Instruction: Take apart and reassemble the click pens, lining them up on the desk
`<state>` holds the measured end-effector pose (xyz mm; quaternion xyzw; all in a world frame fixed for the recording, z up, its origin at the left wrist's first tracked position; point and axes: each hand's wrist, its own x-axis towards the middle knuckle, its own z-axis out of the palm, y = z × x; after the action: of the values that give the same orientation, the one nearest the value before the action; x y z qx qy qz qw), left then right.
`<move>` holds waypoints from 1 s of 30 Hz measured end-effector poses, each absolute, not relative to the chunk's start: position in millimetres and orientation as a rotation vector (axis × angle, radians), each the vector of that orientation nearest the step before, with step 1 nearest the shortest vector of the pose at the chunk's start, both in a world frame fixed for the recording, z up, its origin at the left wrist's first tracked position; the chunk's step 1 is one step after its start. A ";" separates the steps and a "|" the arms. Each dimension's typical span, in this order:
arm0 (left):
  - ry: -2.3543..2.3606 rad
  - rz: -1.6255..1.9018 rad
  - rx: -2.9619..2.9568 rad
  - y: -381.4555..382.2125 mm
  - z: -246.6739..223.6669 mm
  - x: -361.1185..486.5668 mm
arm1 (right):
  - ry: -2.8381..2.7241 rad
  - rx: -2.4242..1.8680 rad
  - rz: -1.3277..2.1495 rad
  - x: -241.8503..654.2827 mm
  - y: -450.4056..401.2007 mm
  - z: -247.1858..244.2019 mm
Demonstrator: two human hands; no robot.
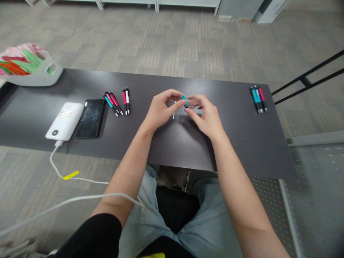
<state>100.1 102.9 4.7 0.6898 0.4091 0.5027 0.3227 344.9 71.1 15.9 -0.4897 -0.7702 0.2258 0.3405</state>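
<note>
Jeans [215, 218] nearest | teal pen piece [184, 97] between both hands [160, 110] [207, 116] | fingertips pinching it

Our right hand [206, 115] has open surface [236, 125] rightward until clustered pens [258, 99]; left of our left hand [162, 110], paired pens [126, 101] obstruct.

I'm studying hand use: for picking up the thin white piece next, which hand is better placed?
Probably the left hand: the thin white piece shows beside its fingers, with the right hand farther off. Both are at the blue pen part, so the left may need freeing.
</note>
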 end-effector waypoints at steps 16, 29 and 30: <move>1.199 1.697 1.431 124.8 -3.0 80.1 | -2.330 -1.536 0.369 329.3 55.6 25.5; 1.289 1.564 1.563 118.7 -0.2 83.4 | -2.093 -1.801 0.204 347.6 61.1 13.7; 1.301 1.554 1.574 117.6 -0.1 83.6 | -2.127 -1.818 0.185 349.9 59.2 15.4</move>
<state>83.6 117.6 -0.1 0.5883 0.4860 0.5808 0.2836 349.9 59.2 15.4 -0.6392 -0.7477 0.0650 0.1677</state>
